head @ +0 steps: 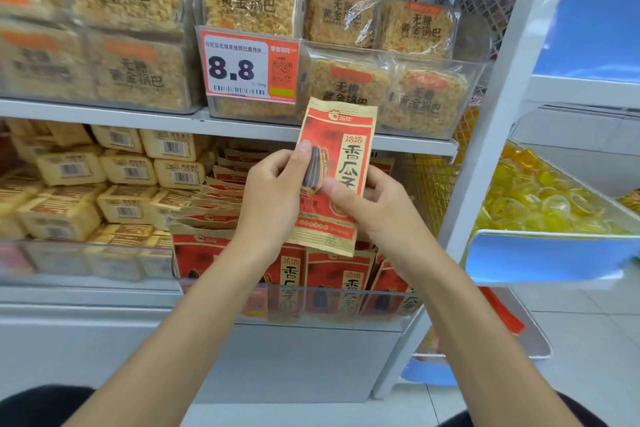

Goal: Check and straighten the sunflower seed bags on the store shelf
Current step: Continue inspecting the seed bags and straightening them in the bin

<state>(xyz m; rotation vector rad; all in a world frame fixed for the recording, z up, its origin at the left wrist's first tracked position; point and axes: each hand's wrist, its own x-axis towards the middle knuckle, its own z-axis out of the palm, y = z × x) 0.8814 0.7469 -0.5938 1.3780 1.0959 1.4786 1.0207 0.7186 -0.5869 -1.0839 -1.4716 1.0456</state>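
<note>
Left hand and right hand are both grasping one seed bag upright above the shelf's front edge.

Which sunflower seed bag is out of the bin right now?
The held bag, pinched between the left hand and right hand above the bin; all other bags stand inside it.

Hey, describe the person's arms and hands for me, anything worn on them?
Both forearms are bare from elbow to wrist: no sleeves in view. The left hand and right hand wear no gloves, and no watch, bracelet or ring is visible. Fingernails look short and unpainted.
</note>
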